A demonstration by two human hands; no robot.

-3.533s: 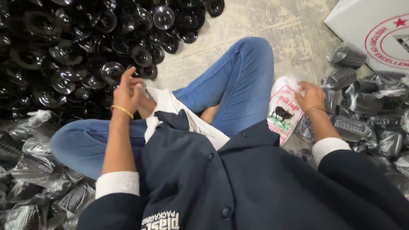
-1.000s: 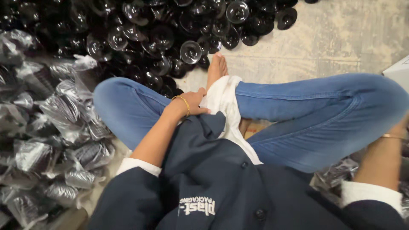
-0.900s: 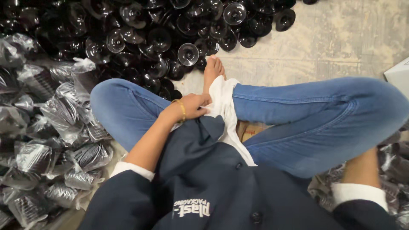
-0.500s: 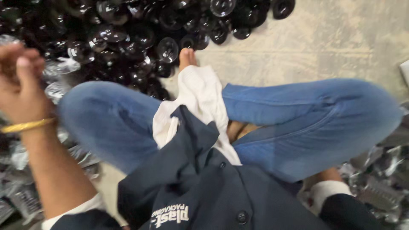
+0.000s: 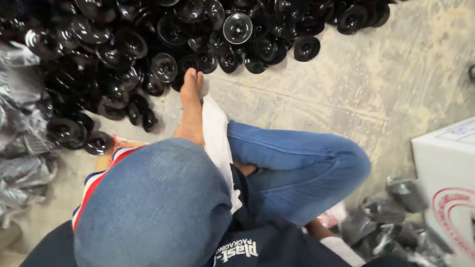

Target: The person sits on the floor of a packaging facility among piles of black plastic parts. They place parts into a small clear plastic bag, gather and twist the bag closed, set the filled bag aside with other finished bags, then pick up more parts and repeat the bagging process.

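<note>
The person sits on the floor [image 5: 396, 84] in blue jeans [image 5: 158, 207], with a dark jacket [image 5: 262, 247] close to the camera. Both hands are hidden. I cannot tell if they are apart, together or holding something. Only a bit of the right wrist [image 5: 316, 228] shows, low by the knee. Just beside it lie small clear bags of black parts [image 5: 386, 222] and a pink and white packet [image 5: 332, 217]. A white box [image 5: 445, 158] with a red round mark stands on the right. More clear bags [image 5: 22, 148] lie left. Farther away, past the bare foot [image 5: 190, 109], is a big heap of shiny black round caps [image 5: 163, 44].
</note>
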